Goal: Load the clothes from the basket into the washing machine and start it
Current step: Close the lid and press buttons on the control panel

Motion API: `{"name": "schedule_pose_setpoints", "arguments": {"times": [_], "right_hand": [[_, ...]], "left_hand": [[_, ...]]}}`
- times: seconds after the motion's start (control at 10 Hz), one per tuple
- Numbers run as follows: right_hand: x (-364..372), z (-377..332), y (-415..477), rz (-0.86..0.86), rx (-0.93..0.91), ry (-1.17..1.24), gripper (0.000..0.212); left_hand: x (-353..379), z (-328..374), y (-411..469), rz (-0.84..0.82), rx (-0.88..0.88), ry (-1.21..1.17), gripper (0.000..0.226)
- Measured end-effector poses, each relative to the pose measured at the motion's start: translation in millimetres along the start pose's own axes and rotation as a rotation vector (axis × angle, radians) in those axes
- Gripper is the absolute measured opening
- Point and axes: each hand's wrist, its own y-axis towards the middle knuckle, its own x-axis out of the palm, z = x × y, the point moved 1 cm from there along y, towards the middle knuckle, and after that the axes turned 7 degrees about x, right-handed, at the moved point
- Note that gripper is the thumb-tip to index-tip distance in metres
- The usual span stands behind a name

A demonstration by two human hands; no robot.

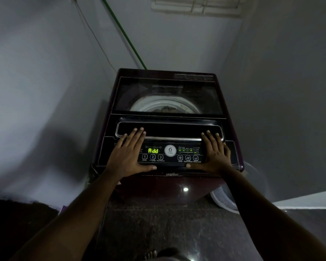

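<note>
Washing machine (158, 187): top-loader, dark maroon, standing in a corner between grey walls, seen from above and in front. Light is low.

Lid (166, 87): closed, lying flat. Its glass pane shows the pale ring of the drum (164, 105) underneath. A dim mottled patch sits at the near side of the drum, too dark to say whether it is clothing.

Control panel (169, 163): along the front edge of the top, lit. The display (153, 150) reads "Add" in green. Below it are three round buttons marked 1 Power, 2 Program and 3 Start/Pause (160, 157). Small green indicators are lit right of the round centre badge (170, 150).

Left hand (128, 155): palm down on the left end of the panel, fingers straight and spread, with the tips reaching the chrome trim of the lid handle (167, 129). The thumb lies along the panel's front edge, below the buttons. It holds nothing.

Right hand (215, 153): mirrored on the right end, flat and spread, fingertips at the same trim and thumb pointing inward along the front edge. It holds nothing. Neither hand touches a button.

Pale plastic tub (226, 200): on the floor (158, 223), just beside the machine's right side and partly hidden by the right forearm. Its contents cannot be seen.

Green pipe (124, 34): runs diagonally down the back wall to the machine's rear.
</note>
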Motion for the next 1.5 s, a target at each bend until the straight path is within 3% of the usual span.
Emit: {"name": "schedule_pose_setpoints", "arguments": {"times": [1.5], "right_hand": [[-1.7, -0.3, -0.6, -0.008, 0.012, 0.005, 0.135]], "left_hand": [[-0.5, -0.3, -0.3, -0.011, -0.004, 0.007, 0.13]]}}
